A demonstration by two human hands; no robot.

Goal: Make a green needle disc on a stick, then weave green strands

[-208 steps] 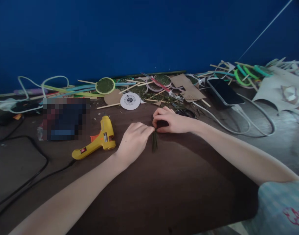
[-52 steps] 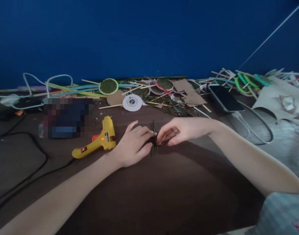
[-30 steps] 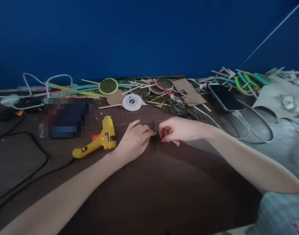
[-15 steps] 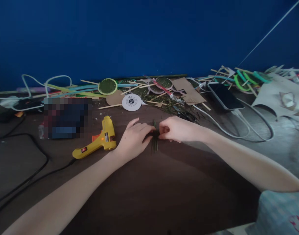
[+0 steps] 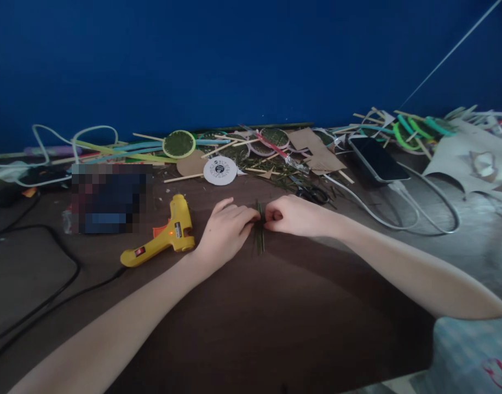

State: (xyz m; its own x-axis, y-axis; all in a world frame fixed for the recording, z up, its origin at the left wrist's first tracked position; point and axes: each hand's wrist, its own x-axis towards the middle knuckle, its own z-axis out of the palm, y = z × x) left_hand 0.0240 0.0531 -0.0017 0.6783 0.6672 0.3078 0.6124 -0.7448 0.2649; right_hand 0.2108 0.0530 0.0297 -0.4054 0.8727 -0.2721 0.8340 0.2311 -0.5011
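Note:
Several thin, dark green leaf-like strips [image 5: 260,242] lie side by side on the dark table, running away from me. My left hand [image 5: 228,227] is closed on them from the left, thumb and fingertips at their middle. From the right, my right hand [image 5: 295,215] pinches at the same spot with curled fingers; the exact piece between its fingertips is hidden. Left of my left hand lies a yellow hot glue gun [image 5: 168,235] with a small orange light glowing.
Along the blue wall are round green-centred pieces [image 5: 179,144], a white printed disc [image 5: 220,171], sticks, cardboard [image 5: 316,150] and strip scraps. Scissors [image 5: 314,195] lie behind my right hand. A phone [image 5: 378,158] with a white cable is at right. A black cord [image 5: 70,295] crosses the left.
My right hand has shifted very slightly left, its fingers still curled at the strips. The left hand stays at the strips. The view has moved a little.

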